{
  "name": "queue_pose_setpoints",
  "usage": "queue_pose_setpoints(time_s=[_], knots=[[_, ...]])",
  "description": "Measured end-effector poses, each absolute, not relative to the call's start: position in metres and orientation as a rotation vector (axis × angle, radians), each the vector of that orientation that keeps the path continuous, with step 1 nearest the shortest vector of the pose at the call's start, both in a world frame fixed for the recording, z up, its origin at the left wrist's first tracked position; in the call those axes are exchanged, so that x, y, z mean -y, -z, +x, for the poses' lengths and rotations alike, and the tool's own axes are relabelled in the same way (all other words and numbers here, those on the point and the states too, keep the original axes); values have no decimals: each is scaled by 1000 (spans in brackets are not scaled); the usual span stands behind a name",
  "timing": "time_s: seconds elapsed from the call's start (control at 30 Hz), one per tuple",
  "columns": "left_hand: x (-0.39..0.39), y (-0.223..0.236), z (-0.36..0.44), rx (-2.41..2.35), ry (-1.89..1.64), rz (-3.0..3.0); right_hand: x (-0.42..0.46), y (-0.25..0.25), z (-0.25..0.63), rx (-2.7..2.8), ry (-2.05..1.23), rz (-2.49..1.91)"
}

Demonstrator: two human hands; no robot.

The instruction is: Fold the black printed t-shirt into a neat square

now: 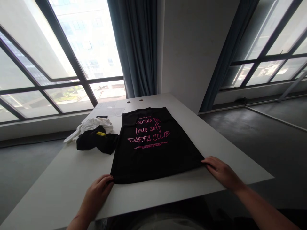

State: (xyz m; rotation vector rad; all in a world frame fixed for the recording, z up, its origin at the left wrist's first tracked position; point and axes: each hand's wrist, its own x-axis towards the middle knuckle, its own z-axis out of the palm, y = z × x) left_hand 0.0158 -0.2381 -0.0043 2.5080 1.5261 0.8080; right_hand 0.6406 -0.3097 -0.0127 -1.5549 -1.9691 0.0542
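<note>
Head view: the black shirt (155, 159) with pink lettering lies flat on the white table (240, 166), near edge toward the person. The left hand (97, 193) pinches its near left corner, the right hand (222, 171) its near right corner, the two well apart, forearms angling in from the near side. Left of it sit crumpled black cloth (96, 142) and white cloth (87, 127); no container shows.

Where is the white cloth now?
In the head view, the white cloth lies left of the printed shirt on the table, partly behind the crumpled black cloth.
</note>
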Motion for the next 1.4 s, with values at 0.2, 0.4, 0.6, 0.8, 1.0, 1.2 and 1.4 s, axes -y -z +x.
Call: queue_pose_setpoints(time_s=[0.2,0.4,0.6,0.8,1.0,1.2,1.4], knots=[[245,0,17,-1515,-853,2525,319,1,641,2026,-207,-1578],[250,-11,4,-1417,-697,2526,319,-41,646,2228,-639,-1719],[235,-43,16,-1275,-458,2582,290,-79,626,2343,-712,-1874],[171,-47,107,-1402,-447,2581,168,-66,575,2041,-277,-1845],[126,-1,152,-1748,-238,2474,91,-14,539,1936,-388,-2254],[129,17,144,-1763,-218,2480,103,30,549,2081,-163,-2223],[129,15,145,-1745,-273,2489,127,27,559,2253,-165,-2033]])
